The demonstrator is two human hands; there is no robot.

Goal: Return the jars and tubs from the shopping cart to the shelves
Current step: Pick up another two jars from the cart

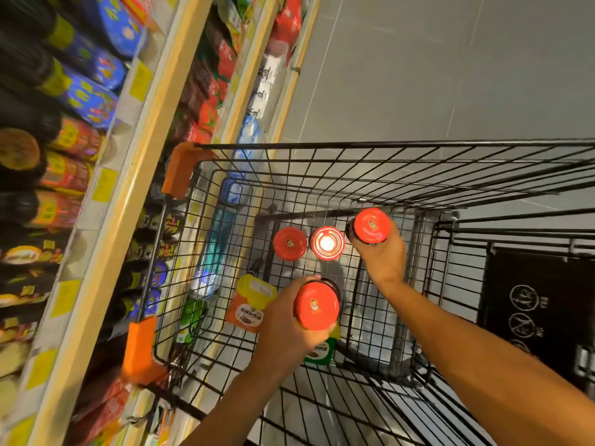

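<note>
Gripping red-lidded jar [317, 306] in left hand [283, 329]; right hand [383, 259] clamped round second jar [372, 225] inside cart [322, 146]. Step: pick-up. Next: lift both clear of rim, carry to shelves [106, 201].

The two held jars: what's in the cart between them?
Head view: between left hand's jar and right hand's jar, only bare cart mesh; two more jars stand just left.

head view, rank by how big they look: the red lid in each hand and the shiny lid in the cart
1. Lid in the left hand, though it is nearest the camera.
2. Lid in the right hand.
3. Shiny lid.
</note>
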